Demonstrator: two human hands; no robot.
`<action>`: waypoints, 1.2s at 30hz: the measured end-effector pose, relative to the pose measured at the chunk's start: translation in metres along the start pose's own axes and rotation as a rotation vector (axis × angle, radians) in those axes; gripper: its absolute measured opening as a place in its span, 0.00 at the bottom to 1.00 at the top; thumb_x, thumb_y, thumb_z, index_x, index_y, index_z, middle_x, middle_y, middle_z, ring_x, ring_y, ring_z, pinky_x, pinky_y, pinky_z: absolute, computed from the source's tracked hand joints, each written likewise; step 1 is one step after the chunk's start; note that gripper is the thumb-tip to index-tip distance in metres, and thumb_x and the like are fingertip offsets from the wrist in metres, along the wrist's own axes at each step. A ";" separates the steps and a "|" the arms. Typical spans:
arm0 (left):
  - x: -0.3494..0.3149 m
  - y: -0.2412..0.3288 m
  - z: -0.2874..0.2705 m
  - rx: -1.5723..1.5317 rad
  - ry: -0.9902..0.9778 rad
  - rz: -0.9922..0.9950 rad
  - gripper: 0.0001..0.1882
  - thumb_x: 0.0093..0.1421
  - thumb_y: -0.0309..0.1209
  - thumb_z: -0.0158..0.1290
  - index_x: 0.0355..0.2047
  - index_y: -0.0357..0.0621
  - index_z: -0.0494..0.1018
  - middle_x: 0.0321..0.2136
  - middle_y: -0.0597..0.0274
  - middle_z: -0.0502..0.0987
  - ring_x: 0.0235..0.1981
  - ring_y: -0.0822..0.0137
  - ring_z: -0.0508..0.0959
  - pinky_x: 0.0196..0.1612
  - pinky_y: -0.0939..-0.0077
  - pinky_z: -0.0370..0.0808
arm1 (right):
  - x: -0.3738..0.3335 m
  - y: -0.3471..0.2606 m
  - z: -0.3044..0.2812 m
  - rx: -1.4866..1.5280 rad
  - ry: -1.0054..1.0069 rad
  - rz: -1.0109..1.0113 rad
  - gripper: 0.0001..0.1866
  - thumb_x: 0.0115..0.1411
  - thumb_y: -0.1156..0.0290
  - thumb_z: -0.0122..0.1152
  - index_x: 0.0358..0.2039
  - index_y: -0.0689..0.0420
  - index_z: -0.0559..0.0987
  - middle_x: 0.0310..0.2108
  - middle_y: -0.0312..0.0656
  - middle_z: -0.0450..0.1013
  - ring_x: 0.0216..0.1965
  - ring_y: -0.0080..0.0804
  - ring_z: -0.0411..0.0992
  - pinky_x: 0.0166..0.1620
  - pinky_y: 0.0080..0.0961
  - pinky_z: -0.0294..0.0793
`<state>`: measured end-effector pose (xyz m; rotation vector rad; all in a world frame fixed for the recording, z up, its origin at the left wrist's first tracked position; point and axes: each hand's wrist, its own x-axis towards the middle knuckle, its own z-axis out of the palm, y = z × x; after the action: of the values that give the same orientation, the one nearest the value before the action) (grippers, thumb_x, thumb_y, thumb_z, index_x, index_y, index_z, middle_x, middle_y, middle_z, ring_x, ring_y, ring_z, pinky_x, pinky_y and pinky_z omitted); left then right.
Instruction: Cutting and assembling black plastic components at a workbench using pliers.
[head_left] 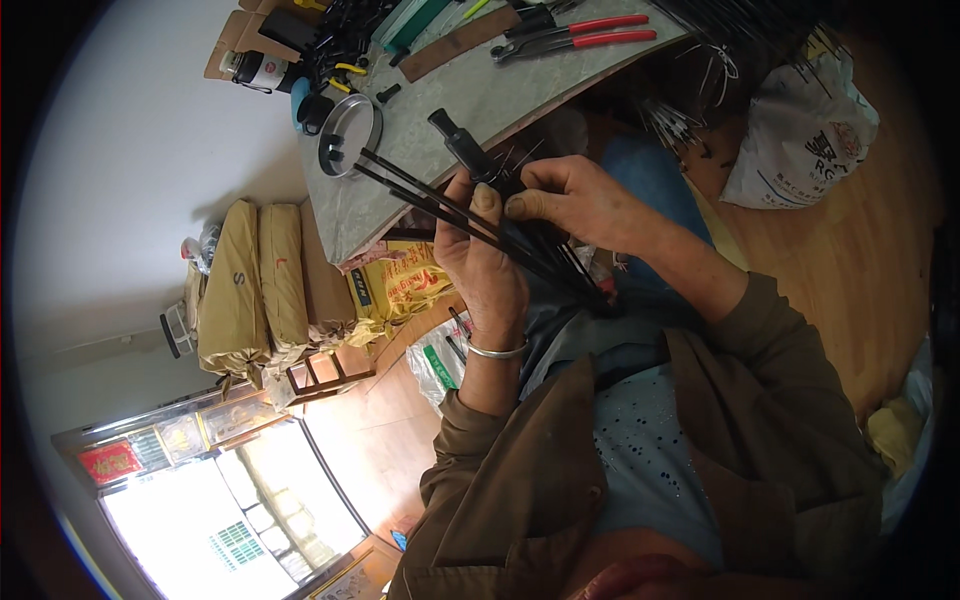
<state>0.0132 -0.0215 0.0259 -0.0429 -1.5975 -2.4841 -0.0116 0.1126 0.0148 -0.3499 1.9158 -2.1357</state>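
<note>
Above my lap is what looks like an umbrella frame, with long thin black ribs (424, 203) and a black tubular plastic piece (458, 141) pointing up and left. My left hand (482, 265) is closed around it, thumb pressed just below the tube, with two ribs jutting out past the fingers to the left. Close beside that thumb, my right hand (585, 200) is closed in a pinch at the hub. Fine wire ends (527, 156) stick out near its fingertips. Whatever lies between those fingertips is hidden. More ribs run down toward my lap.
On the grey table (420, 125) lie red-handled pliers (575, 40), a brown flat strip (459, 44) and a round metal dish (350, 134) with small black parts. Bundled black rods (745, 25) and a white bag (803, 135) are at right. Brown sacks (283, 275) stand at left.
</note>
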 end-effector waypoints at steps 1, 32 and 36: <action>0.000 0.000 0.000 -0.004 0.004 0.003 0.15 0.61 0.25 0.52 0.49 0.35 0.69 0.37 0.61 0.77 0.36 0.76 0.75 0.40 0.85 0.73 | 0.000 0.000 0.001 -0.001 -0.004 -0.002 0.18 0.55 0.62 0.64 0.16 0.59 0.70 0.14 0.28 0.61 0.19 0.14 0.55 0.22 0.19 0.57; 0.008 0.028 -0.012 0.356 -0.098 -0.031 0.20 0.51 0.23 0.58 0.45 0.35 0.71 0.39 0.62 0.76 0.40 0.73 0.74 0.47 0.79 0.70 | -0.009 -0.003 0.005 0.012 -0.053 0.034 0.08 0.60 0.71 0.57 0.26 0.59 0.74 0.21 0.24 0.65 0.24 0.08 0.59 0.24 0.11 0.59; 0.009 0.026 -0.013 0.258 -0.092 -0.049 0.19 0.51 0.22 0.58 0.45 0.35 0.71 0.39 0.63 0.76 0.40 0.73 0.74 0.45 0.79 0.71 | -0.010 -0.002 0.006 0.076 -0.040 0.044 0.08 0.59 0.70 0.59 0.27 0.60 0.75 0.22 0.24 0.66 0.25 0.08 0.61 0.25 0.10 0.60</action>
<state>0.0100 -0.0451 0.0446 -0.0839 -1.9669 -2.3200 0.0000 0.1112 0.0176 -0.3301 1.7985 -2.1503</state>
